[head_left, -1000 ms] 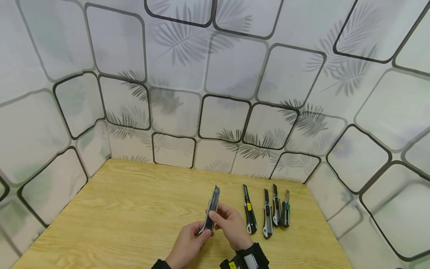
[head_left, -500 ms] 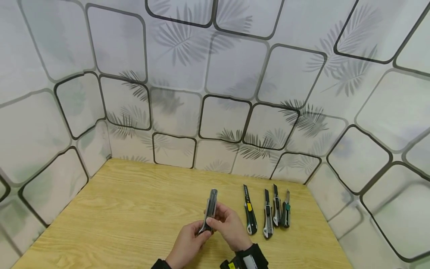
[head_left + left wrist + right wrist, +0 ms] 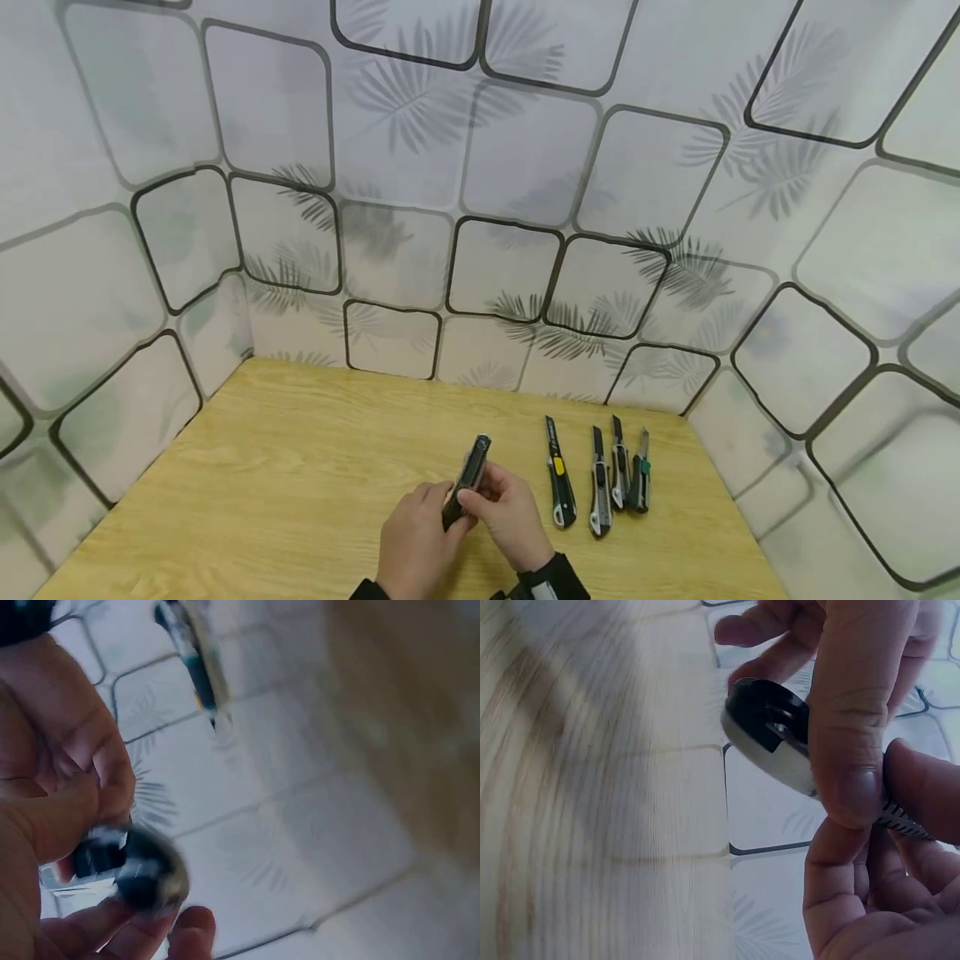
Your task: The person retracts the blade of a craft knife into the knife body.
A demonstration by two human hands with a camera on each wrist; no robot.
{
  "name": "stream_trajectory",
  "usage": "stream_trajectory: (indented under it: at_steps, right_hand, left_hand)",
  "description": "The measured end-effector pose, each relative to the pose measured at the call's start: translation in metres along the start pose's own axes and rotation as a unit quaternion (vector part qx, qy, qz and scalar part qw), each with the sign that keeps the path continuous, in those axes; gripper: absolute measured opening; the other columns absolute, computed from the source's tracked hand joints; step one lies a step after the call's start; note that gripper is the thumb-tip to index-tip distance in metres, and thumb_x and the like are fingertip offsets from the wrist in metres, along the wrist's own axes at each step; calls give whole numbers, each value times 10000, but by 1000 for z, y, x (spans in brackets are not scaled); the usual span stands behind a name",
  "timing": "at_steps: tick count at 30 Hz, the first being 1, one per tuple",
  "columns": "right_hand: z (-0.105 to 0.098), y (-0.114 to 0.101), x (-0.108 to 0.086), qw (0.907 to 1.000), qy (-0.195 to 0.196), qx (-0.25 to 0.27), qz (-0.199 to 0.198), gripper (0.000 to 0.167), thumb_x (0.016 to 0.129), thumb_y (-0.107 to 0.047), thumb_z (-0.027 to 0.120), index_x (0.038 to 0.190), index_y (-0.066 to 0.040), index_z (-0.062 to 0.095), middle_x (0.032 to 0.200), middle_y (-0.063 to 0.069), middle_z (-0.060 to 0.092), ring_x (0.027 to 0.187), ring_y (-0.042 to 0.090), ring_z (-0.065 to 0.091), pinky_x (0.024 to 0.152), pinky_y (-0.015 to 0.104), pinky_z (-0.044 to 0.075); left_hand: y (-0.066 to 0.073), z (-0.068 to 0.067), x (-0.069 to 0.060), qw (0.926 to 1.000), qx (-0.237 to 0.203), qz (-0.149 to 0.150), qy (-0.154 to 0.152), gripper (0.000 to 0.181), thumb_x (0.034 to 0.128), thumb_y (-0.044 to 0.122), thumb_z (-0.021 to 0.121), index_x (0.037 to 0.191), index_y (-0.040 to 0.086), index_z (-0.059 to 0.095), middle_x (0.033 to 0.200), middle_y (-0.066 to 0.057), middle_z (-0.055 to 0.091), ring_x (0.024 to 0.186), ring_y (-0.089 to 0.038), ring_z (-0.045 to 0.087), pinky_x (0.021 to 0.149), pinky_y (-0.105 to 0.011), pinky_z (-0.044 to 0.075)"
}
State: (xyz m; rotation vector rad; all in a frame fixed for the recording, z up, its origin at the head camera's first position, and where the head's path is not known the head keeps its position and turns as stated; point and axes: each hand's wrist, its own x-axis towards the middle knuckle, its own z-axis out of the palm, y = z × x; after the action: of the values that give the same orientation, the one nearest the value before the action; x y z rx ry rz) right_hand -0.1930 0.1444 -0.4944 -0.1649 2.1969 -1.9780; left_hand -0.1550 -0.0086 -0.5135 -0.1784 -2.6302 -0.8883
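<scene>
Both hands hold one dark and silver utility knife [image 3: 471, 473] above the table's front middle, its far end tilted up and away. My left hand [image 3: 418, 533] grips the near end, while my right hand [image 3: 513, 517] pinches the knife's side between thumb and fingers. In the left wrist view the knife's rounded end [image 3: 146, 874] is blurred among the fingers. In the right wrist view the dark and silver knife end [image 3: 769, 731] sticks out past the left thumb. No blade can be made out on the held knife.
On the wooden table [image 3: 300, 467], to the right of the hands, lie a black knife with a yellow slider [image 3: 560, 479], a silver and black knife [image 3: 600, 492], another beside it [image 3: 619, 471] and one with a green slider [image 3: 640, 479]. Patterned cloth [image 3: 510, 267] stands behind and at both sides.
The held knife has turned in the fingers and its far end has come lower. My left hand has rolled over so that its back shows more. The knives on the table have stayed put.
</scene>
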Motion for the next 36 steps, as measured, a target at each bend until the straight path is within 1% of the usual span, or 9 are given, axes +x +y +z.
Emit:
stream_trajectory:
  at_steps: [5,10,12,17,20,23,30,34,36]
  right_hand:
    - [1,1,3,9994,127,-289,110,398,992,-118,766,1350,35,682,1122,95,770,926,145,680,758,259,582]
    - [-27,5,9,9882,484,-1452,-22,505,1033,-311,736,1411,13,654,1205,113,756,1000,161,697,812,320,594]
    - [-48,5,11,9731,717,-2187,-65,527,1039,-364,719,1398,18,661,1221,134,748,1021,206,702,831,364,596]
    - [-103,12,19,9136,1268,-3853,274,500,1039,-368,709,1347,26,688,1240,218,742,1034,348,734,851,480,607]
    - [-126,16,24,8773,1361,-4565,579,444,1023,-348,724,1259,27,720,1163,220,760,956,352,736,814,500,600]
    - [-138,20,28,8585,1370,-4881,767,365,997,-328,753,1125,13,741,988,158,756,822,284,698,728,451,571]
    - [-139,28,36,8430,1193,-5193,743,371,961,-353,796,747,-66,701,626,38,622,553,187,568,529,309,402]
    - [-136,31,41,8369,1189,-5293,723,380,957,-379,796,752,-85,669,634,27,616,554,181,561,532,303,390]
    - [-134,33,43,8411,1115,-5248,686,372,948,-366,804,781,-76,641,633,43,599,547,186,549,531,304,374]
  left_hand:
    - [-1,-10,17,9978,104,-50,-653,261,859,269,901,984,82,768,828,-12,681,726,-155,645,620,-344,524]
    - [-31,-19,50,9939,64,-566,-944,261,896,189,823,741,94,636,654,20,531,563,-116,471,517,-279,357]
    - [-54,-27,62,9927,196,-746,-927,308,903,142,788,684,99,576,613,20,473,526,-126,426,496,-269,318]
    - [-110,-46,86,9876,735,-970,-991,256,870,46,744,665,35,592,594,-24,508,519,-174,455,484,-294,349]
    - [-132,-54,98,9824,1000,-1056,-1169,232,885,25,725,672,12,634,598,-62,570,520,-197,500,482,-312,395]
    - [-144,-61,109,9774,1093,-1169,-1381,271,913,23,709,650,26,641,600,-76,589,524,-208,526,488,-318,412]
    - [-147,-69,118,9708,1280,-1187,-1648,260,921,33,699,669,30,637,637,-94,612,560,-232,563,518,-336,433]
    - [-146,-69,117,9715,1256,-1171,-1632,286,920,28,695,641,46,636,621,-92,616,553,-224,555,518,-336,430]
    - [-148,-67,116,9725,1243,-1154,-1594,295,920,28,692,634,54,624,613,-84,605,548,-218,545,513,-330,420]
